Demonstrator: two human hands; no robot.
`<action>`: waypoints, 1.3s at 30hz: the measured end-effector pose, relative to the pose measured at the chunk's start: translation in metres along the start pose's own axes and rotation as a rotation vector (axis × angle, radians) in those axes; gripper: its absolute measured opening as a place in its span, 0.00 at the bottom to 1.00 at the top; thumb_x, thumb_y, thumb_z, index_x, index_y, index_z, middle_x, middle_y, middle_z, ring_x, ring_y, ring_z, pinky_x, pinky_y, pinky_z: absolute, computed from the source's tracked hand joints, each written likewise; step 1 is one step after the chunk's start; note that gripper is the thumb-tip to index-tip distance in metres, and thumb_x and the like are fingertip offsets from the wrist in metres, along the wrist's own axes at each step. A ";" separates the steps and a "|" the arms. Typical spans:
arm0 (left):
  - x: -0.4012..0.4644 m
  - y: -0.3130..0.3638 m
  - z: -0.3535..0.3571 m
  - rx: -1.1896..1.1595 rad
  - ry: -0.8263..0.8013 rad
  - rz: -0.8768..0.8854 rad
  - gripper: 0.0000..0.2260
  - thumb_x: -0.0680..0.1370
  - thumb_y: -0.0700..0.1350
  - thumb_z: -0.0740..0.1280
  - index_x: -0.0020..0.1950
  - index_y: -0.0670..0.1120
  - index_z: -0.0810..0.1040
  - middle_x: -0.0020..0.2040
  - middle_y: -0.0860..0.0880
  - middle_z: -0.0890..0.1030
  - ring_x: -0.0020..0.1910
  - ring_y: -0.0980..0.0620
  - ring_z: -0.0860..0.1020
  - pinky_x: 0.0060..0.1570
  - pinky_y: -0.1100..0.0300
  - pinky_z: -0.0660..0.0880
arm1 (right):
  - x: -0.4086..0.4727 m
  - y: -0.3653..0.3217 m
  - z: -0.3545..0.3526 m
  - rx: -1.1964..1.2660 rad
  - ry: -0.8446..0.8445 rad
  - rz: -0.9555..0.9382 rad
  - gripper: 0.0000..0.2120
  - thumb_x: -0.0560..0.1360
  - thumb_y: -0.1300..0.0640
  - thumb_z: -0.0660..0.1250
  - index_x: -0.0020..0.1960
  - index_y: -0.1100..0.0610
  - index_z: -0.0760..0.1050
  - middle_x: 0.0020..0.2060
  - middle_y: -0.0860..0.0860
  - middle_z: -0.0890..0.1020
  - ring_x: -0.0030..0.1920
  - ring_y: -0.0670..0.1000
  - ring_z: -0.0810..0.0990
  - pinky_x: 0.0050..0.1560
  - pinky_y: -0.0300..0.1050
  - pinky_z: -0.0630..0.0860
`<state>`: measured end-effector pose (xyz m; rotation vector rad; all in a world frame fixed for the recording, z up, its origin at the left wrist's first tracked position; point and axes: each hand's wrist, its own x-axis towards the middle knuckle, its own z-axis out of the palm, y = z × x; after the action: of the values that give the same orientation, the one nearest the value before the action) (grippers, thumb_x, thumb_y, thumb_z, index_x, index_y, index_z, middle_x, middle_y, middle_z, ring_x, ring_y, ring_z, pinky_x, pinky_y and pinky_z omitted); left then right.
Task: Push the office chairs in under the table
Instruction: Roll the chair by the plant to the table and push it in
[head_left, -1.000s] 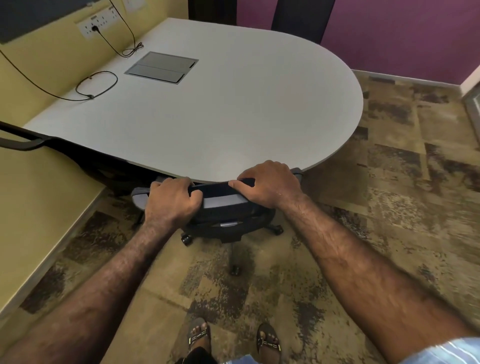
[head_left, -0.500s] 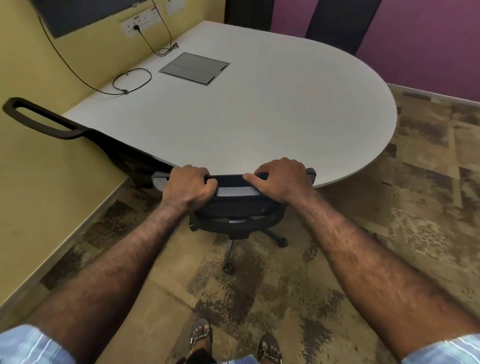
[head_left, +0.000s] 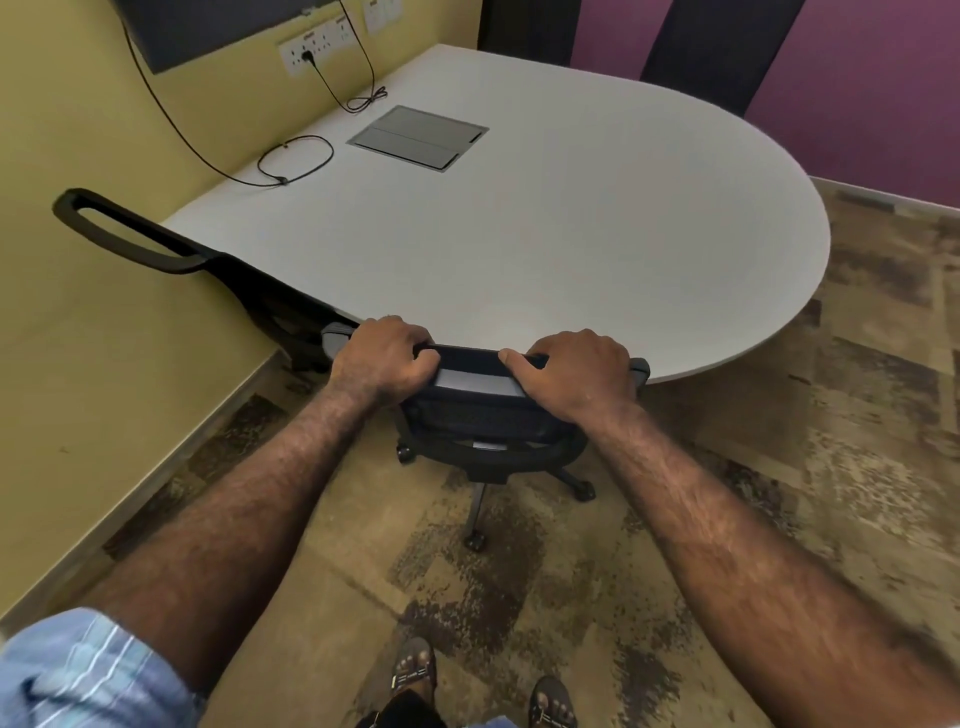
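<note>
Both hands were clamped on the top rail of the office chair (head_left: 483, 415): the left hand (head_left: 382, 358) near its left end, the right hand (head_left: 574, 376) near its right, evenly placed. That rail ran left to right, parallel to the near edge of the table (head_left: 571, 249) and seemingly touching it, directly ahead of the person. I judged the seat already under the tabletop, with little travel left forward. A second chair (head_left: 156, 244) leaned at the table's left edge against the yellow wall (head_left: 78, 130), while open carpet (head_left: 805, 467) lay to the right.
</note>
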<state>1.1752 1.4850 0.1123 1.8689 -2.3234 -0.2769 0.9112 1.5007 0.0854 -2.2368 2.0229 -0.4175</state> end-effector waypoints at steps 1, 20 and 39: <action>0.001 -0.003 -0.001 -0.001 0.005 0.005 0.27 0.73 0.61 0.54 0.53 0.47 0.87 0.45 0.47 0.84 0.44 0.47 0.79 0.49 0.48 0.82 | 0.001 -0.003 0.001 -0.004 -0.003 0.005 0.36 0.78 0.20 0.51 0.53 0.42 0.90 0.41 0.43 0.86 0.42 0.50 0.78 0.43 0.49 0.66; -0.021 -0.005 0.005 -0.027 0.056 0.015 0.25 0.71 0.60 0.53 0.49 0.48 0.86 0.37 0.51 0.79 0.39 0.50 0.77 0.41 0.55 0.77 | -0.019 -0.015 -0.001 -0.096 -0.015 0.068 0.41 0.76 0.18 0.45 0.54 0.42 0.89 0.42 0.42 0.87 0.42 0.49 0.80 0.43 0.47 0.71; -0.057 -0.002 0.010 -0.060 0.094 0.038 0.20 0.73 0.58 0.59 0.50 0.49 0.87 0.42 0.49 0.82 0.43 0.48 0.79 0.47 0.50 0.81 | -0.076 -0.030 -0.011 -0.102 0.021 0.088 0.41 0.76 0.19 0.45 0.53 0.43 0.90 0.40 0.44 0.86 0.40 0.50 0.78 0.43 0.47 0.74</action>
<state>1.1874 1.5404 0.1022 1.7689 -2.2604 -0.2452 0.9313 1.5802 0.0932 -2.1980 2.1909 -0.3380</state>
